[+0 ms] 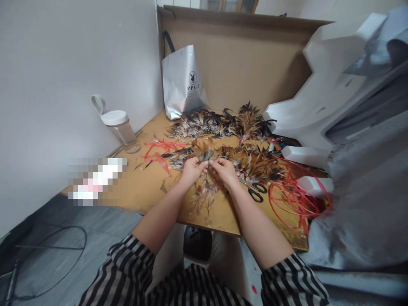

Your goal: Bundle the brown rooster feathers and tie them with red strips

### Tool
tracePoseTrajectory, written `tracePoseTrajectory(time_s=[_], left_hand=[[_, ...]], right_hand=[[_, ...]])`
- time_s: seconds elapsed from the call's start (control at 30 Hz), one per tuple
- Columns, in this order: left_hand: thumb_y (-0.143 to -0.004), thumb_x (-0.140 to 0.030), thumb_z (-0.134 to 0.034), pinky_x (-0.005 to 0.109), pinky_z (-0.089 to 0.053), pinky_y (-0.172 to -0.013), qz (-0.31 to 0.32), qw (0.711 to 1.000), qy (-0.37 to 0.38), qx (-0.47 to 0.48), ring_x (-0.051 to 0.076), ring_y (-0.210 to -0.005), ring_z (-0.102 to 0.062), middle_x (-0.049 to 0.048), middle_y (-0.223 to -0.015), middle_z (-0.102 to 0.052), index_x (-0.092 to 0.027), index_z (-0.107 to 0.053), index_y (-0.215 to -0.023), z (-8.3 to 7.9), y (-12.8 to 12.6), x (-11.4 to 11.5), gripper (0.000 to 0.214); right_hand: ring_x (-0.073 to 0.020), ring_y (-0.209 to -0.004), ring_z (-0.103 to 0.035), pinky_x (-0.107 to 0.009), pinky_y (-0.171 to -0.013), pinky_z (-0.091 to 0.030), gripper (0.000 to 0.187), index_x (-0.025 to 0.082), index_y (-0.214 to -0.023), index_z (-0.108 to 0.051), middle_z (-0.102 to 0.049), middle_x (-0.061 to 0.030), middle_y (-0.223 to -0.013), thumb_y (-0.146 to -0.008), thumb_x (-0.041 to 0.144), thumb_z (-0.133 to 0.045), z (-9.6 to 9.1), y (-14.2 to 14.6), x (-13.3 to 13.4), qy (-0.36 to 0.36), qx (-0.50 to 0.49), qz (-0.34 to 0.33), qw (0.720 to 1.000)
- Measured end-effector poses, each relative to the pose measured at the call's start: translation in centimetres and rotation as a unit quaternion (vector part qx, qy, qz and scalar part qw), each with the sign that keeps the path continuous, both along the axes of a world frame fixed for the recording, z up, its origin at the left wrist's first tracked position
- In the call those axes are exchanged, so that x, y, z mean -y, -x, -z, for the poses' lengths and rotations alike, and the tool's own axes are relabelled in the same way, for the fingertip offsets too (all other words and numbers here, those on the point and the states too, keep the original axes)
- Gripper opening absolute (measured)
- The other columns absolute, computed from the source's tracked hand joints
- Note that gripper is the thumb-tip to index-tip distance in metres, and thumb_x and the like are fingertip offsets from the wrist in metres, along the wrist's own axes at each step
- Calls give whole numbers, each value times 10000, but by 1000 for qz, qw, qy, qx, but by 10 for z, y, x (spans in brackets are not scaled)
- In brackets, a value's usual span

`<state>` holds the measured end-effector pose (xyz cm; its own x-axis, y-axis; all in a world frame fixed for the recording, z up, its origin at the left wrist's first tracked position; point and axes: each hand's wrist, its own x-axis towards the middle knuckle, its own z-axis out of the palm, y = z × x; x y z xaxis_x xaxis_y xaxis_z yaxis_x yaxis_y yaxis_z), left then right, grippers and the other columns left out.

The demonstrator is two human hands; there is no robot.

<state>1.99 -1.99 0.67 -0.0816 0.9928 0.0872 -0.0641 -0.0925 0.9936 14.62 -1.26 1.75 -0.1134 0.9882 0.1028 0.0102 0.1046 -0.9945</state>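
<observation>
Feathers pinched between both hands' fingers over table.

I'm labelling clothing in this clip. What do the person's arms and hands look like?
The left hand and right hand are bare, no gloves. Forearms are uncovered. The left sleeve and right sleeve are black-and-white striped fabric, ending near the elbows. No watch or bracelet shows.
</observation>
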Motion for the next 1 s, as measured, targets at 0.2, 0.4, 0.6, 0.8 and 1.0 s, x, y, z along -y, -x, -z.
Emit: tracePoseTrajectory(time_s=[0.2,0.4,0.6,0.8,1.0], left_hand=[[-666,-284,-644,176,-365,-393,29,998,35,32,58,-366,-476,17,-488,-575,-84,-577,-625,-5,4,1,215],[-637,-289,-681,158,-377,-426,65,990,84,96,55,-424,-514,44,-540,-606,-69,-624,-653,-1,8,0,228],[-626,-224,-700,152,-393,-458,101,979,102,147,47,-466,-523,52,-583,-617,-61,-618,-659,-3,9,1,185],[-651,-199,-675,159,-383,-444,89,984,112,102,44,-424,-499,38,-531,-600,-64,-618,-643,-8,9,4,146],[-674,-204,-641,178,-405,-451,86,994,65,21,62,-415,-513,37,-517,-608,-71,-632,-641,-8,7,4,137]], right_hand=[[-67,-403,-350,-203,-424,-234,271,173,-578,-493,-459,60,-441,-619,399,-638,4,0,-3,6,-42,-22,999],[-73,-465,-384,-202,-469,-285,234,170,-607,-522,-490,48,-515,-645,381,-614,3,-2,-3,-51,-20,-20,998],[-90,-526,-427,-208,-514,-325,220,163,-619,-542,-509,28,-571,-659,371,-603,5,-4,-5,-113,28,-2,993],[-95,-533,-449,-210,-521,-339,220,171,-651,-547,-539,26,-594,-634,374,-630,8,-4,-7,-92,24,0,996],[-101,-551,-468,-221,-544,-348,238,159,-622,-584,-565,16,-594,-608,385,-657,3,-4,-5,-64,-11,-11,998]])
